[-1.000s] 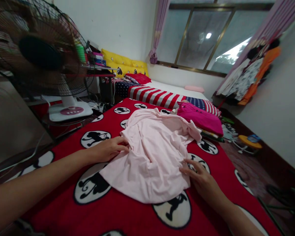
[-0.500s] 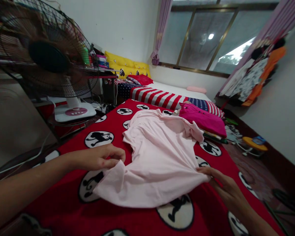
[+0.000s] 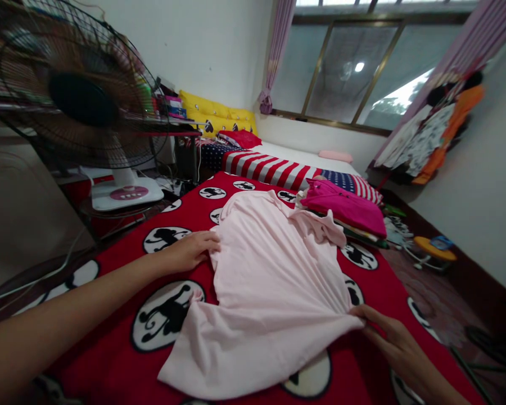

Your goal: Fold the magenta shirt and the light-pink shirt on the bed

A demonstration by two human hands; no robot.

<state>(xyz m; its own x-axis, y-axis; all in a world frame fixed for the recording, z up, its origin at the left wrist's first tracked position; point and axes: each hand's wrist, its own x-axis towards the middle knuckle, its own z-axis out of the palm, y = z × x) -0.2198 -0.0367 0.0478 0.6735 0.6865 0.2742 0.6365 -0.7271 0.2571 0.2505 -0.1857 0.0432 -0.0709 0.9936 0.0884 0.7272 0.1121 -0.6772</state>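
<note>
Bedroom, red cartoon-print blanket (image 3: pixel 129 250): pale pink T-shirt (image 3: pixel 270 298) spread out, left hand (image 3: pixel 189 251) lying open on its edge, right hand (image 3: pixel 398 343) pinching the hem; folded magenta clothes (image 3: pixel 343 207) just beyond.

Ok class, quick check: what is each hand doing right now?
Left hand: open, lying flat beside the edge of the pale pink T-shirt, not gripping.
Right hand: closed, holding the shirt's hem between its fingers.

My left forearm (image 3: pixel 67 304) is bare, smooth and slender, narrowing at the wrist into a slim left hand (image 3: pixel 189 252). My right forearm (image 3: pixel 441 387) is bare too, and my right hand (image 3: pixel 398 346) has long, thin fingers (image 3: pixel 388 329), slightly blurred.
</note>
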